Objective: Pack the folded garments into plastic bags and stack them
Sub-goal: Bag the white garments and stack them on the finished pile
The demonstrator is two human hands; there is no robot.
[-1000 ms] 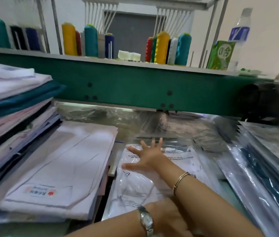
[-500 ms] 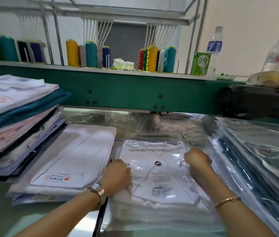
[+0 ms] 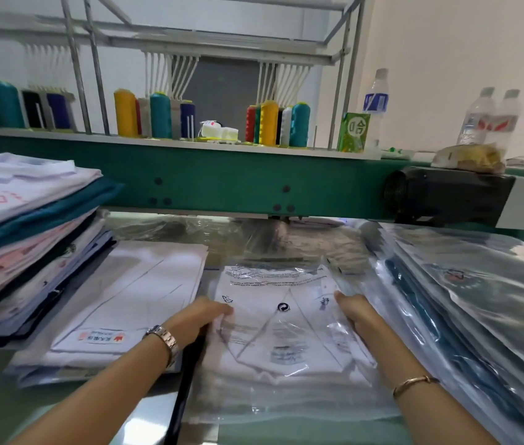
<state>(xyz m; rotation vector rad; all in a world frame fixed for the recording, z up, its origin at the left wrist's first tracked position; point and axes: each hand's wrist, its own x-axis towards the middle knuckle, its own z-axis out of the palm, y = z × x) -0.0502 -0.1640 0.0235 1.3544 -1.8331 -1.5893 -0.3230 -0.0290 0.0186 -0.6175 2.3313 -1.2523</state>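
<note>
Where a second ago the right hand (image 3: 353,313) lay spread flat on the plastic, it and the left hand (image 3: 203,317) now grip the 3 and 9 o'clock edges of the bagged garment (image 3: 281,329) lying dead centre, which seems ready for the bagged stack (image 3: 466,303) at 3 o'clock.

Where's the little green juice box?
In the head view the juice box stands on the shelf, right of the middle, between the teal thread spool and the blue-labelled water bottle.
</note>
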